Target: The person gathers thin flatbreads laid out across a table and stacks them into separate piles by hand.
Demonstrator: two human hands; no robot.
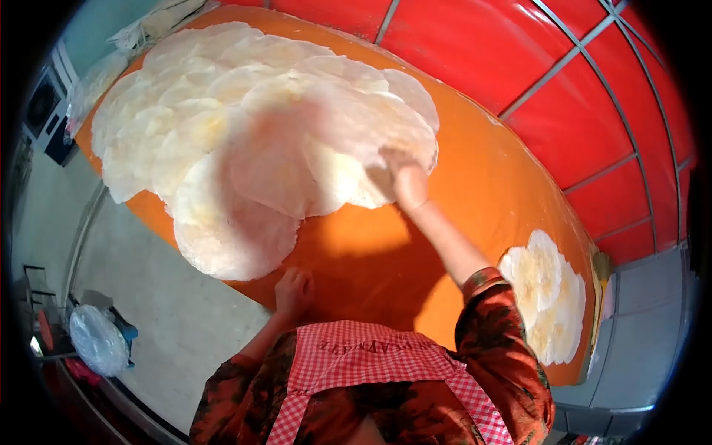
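Many thin, round, pale dough sheets (200, 96) overlap across the far and left parts of an orange table (356, 259). My right hand (406, 178) reaches over the right edge of these sheets, its fingers stretched out and slightly blurred against the pale surface. Whether the fingertips touch a sheet is hard to see. My left hand (294, 291) is at the table's near edge, just right of the nearest round sheet (233, 237). Its fingers are curled in, and anything inside them is hidden. My shadow falls over the middle sheets.
A smaller group of overlapping sheets (549, 297) lies at the table's right end. Red panels with grey bars (549, 81) rise behind the table. On the left floor stands a plastic-covered bundle (98, 341), and a dark speaker-like box (48, 107) is farther back.
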